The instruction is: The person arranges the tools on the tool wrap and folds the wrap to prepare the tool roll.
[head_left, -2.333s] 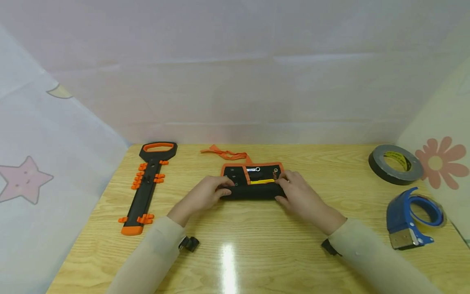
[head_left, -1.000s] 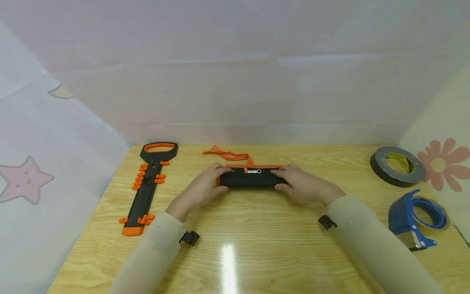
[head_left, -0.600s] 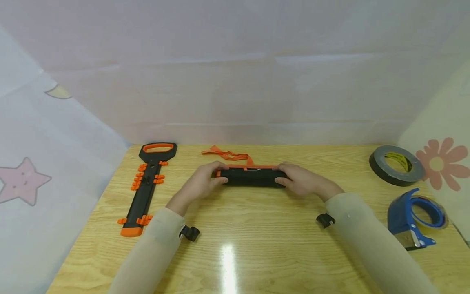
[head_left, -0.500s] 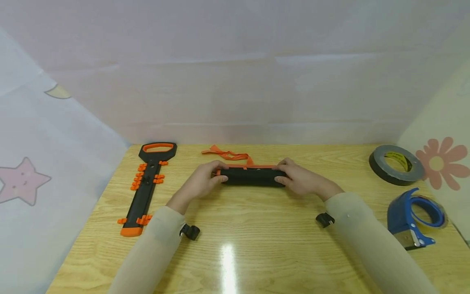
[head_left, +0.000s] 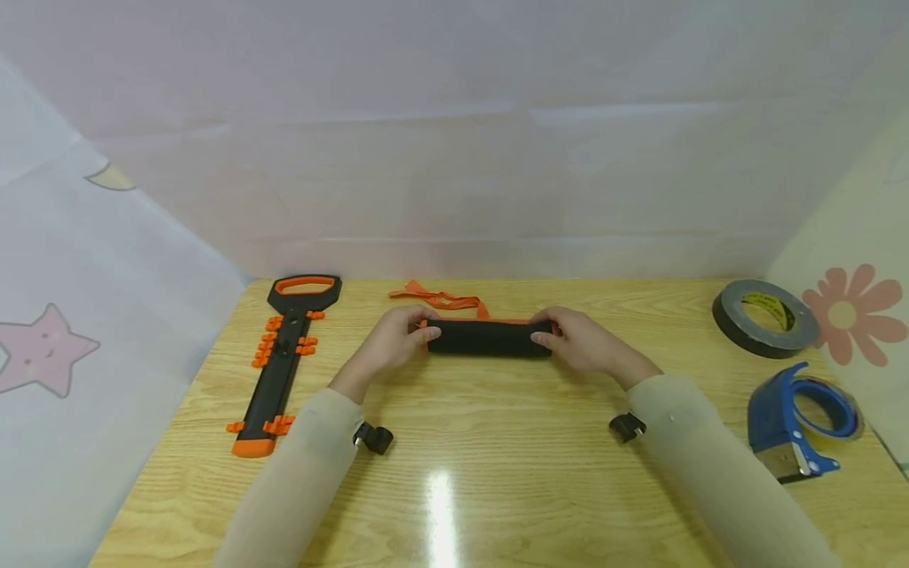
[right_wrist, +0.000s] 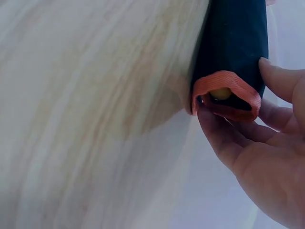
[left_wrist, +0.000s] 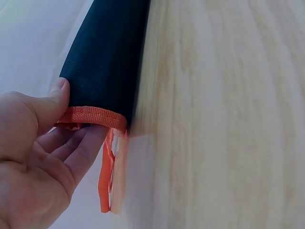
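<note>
A black fabric tool roll with orange edging lies rolled up in the middle of the wooden table in the head view. My left hand grips its left end, thumb on the near side and fingers behind. At the other end my right hand holds it the same way. An orange tie strap trails from the roll's far edge toward the back left. In the right wrist view, a yellow tip shows inside the roll's open end. The rest of the contents is hidden.
Left of the hands lies a black rack with orange clips and a handle. At the right are a roll of black tape and a blue tape dispenser. A fabric backdrop stands behind the table.
The near part of the tool roll has been rolled away over its pockets, covering the wrench and the yellow-handled tool. Both hands have moved slightly toward the far edge with it.
</note>
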{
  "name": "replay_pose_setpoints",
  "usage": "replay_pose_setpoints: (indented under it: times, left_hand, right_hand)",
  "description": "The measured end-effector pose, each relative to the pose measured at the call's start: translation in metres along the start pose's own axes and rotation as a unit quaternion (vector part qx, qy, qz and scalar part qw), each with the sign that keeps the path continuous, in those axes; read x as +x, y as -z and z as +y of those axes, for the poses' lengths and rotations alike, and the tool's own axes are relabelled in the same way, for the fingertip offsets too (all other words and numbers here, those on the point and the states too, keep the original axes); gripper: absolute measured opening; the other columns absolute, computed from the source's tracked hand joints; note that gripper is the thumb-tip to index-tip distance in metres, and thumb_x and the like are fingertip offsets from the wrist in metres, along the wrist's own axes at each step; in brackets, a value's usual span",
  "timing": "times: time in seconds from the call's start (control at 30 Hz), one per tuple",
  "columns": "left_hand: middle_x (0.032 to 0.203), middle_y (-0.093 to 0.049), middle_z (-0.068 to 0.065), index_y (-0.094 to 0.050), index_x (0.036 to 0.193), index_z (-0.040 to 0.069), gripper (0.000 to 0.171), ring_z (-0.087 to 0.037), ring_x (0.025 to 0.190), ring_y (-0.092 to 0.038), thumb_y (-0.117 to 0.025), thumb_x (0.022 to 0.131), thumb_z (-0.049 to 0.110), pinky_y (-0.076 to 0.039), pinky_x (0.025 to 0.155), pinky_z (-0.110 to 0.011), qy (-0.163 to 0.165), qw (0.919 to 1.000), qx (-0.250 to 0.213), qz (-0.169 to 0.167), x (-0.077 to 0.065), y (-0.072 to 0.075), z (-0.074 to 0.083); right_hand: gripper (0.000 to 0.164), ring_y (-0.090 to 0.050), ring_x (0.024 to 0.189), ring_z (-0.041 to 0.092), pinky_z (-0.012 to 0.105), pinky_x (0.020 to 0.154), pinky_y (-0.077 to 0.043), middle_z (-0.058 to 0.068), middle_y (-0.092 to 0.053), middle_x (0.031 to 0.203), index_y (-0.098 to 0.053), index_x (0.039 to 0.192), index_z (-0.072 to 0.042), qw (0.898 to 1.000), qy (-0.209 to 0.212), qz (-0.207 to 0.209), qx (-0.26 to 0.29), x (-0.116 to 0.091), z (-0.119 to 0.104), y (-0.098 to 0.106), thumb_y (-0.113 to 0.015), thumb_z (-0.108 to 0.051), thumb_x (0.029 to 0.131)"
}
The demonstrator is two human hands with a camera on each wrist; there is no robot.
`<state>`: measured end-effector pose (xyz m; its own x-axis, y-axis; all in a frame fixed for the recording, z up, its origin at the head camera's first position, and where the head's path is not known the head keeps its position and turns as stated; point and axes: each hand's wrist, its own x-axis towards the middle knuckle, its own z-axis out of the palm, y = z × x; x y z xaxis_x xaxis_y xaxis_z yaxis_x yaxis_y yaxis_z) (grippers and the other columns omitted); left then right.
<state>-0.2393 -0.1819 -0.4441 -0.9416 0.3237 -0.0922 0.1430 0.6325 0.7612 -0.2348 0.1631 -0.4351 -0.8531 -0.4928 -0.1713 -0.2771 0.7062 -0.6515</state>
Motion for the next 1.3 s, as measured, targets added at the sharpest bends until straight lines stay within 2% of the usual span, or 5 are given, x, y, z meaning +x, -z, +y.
replay_pose_setpoints:
  times: [0.23, 0.5, 0.7, 0.97, 1.3]
  left_hand:
    - [0.143, -0.069, -0.012, -0.075, 0.131, 0.013, 0.026, -0.035, 0.14, -0.061, -0.069, 0.108, 0.022, -0.048, 0.118, -0.058, 0.015, 0.9998, -0.009, 0.003, 0.007, 0.002, -0.001]
    - [0.126, -0.067, -0.013, -0.07, 0.141, 0.011, 0.034, -0.03, 0.104, -0.062, -0.066, 0.11, 0.025, -0.054, 0.089, -0.045, 0.027, 0.9995, 0.011, 0.012, 0.015, -0.003, -0.003]
    - [0.16, -0.054, -0.011, -0.06, 0.154, 0.012, 0.054, -0.039, 0.148, -0.052, -0.075, 0.104, 0.024, -0.048, 0.119, -0.059, -0.009, 0.9956, 0.091, 0.019, 0.016, -0.006, 0.001]
    - [0.172, -0.042, -0.014, -0.045, 0.166, 0.014, 0.083, -0.041, 0.16, -0.038, -0.086, 0.095, 0.025, -0.039, 0.126, -0.061, -0.045, 0.9895, 0.133, -0.031, 0.012, -0.006, -0.003]
    - [0.167, -0.05, -0.011, -0.052, 0.162, 0.017, 0.079, -0.036, 0.156, -0.045, -0.088, 0.092, 0.023, -0.043, 0.124, -0.058, -0.038, 0.993, 0.102, -0.047, 0.024, -0.005, -0.013]
  right_hand:
    - [0.04, -0.05, 0.076, 0.02, 0.039, 0.077, -0.043, 0.011, -0.065, 0.094, -0.063, 0.146, -0.004, 1.0, -0.008, 0.027, 0.011, 0.003, 0.005, -0.002, -0.056, -0.027, 0.115]
    - [0.046, -0.064, 0.088, 0.02, 0.047, 0.091, -0.053, 0.013, -0.072, 0.11, -0.057, 0.152, -0.001, 0.999, -0.009, 0.038, 0.024, 0.011, 0.01, -0.006, -0.048, -0.029, 0.118]
    - [0.049, -0.068, 0.093, 0.023, 0.053, 0.1, -0.055, 0.016, -0.072, 0.118, -0.053, 0.155, 0.001, 0.998, -0.025, 0.04, 0.045, 0.018, 0.012, -0.008, -0.044, -0.03, 0.119]
    - [0.048, -0.063, 0.072, 0.022, 0.048, 0.093, -0.053, 0.013, -0.068, 0.096, -0.055, 0.154, 0.0, 0.996, -0.038, 0.063, 0.049, 0.023, 0.014, -0.008, -0.047, -0.031, 0.118]
    - [0.057, -0.048, 0.152, 0.043, 0.065, 0.123, -0.041, 0.016, -0.056, 0.161, -0.056, 0.156, -0.008, 0.994, -0.01, 0.104, 0.024, 0.02, 0.018, -0.004, -0.073, -0.027, 0.106]
